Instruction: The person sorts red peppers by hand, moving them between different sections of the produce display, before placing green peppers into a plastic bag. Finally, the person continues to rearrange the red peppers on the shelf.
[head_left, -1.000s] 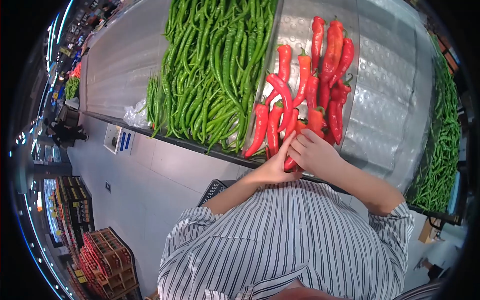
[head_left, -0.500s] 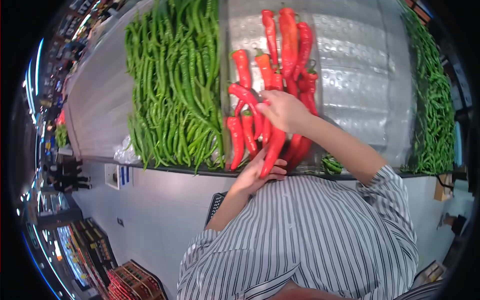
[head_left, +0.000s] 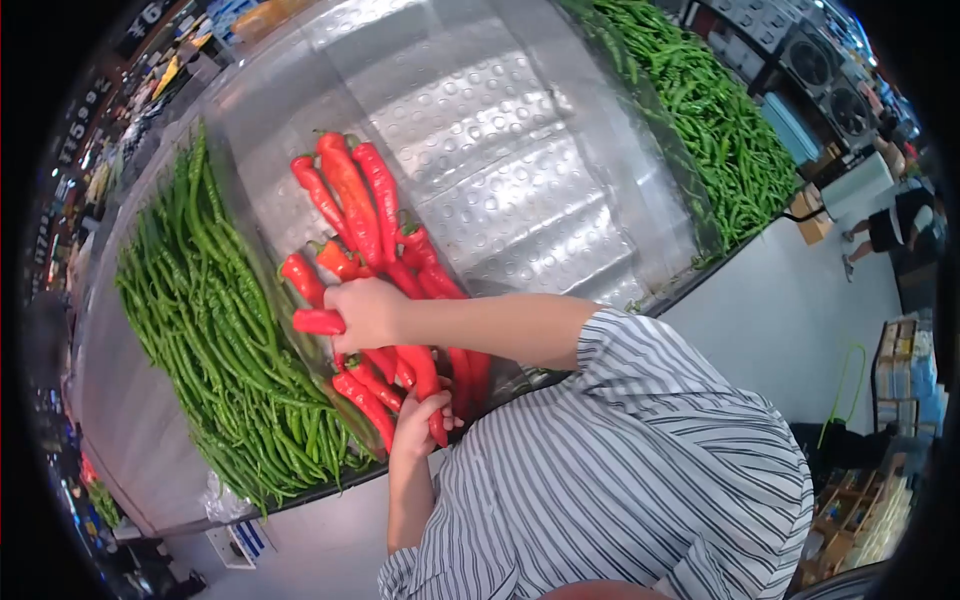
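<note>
Long red chili peppers (head_left: 350, 205) lie in a loose group on the silvery dimpled liner of the display. My right hand (head_left: 368, 312) reaches over them, its fingers curled round one red chili (head_left: 318, 321) whose end sticks out to the left. Near the front edge, my left hand (head_left: 421, 424) is closed round the lower part of another long red chili (head_left: 424, 372), which points down toward me. Several more red chilies (head_left: 364, 406) lie just left of that hand. Some of the peppers are hidden beneath my right hand and forearm.
Long green chilies (head_left: 240, 340) are heaped on the left of the display. Smaller green peppers (head_left: 700, 120) form a bank at the far right. A crumpled clear plastic bag (head_left: 226, 500) sits at the front left corner. Another person (head_left: 895, 225) stands off to the right.
My view has turned, so the display appears tilted and shifted left. My right hand has closed on a red chili, while my left keeps hold of its long one.
</note>
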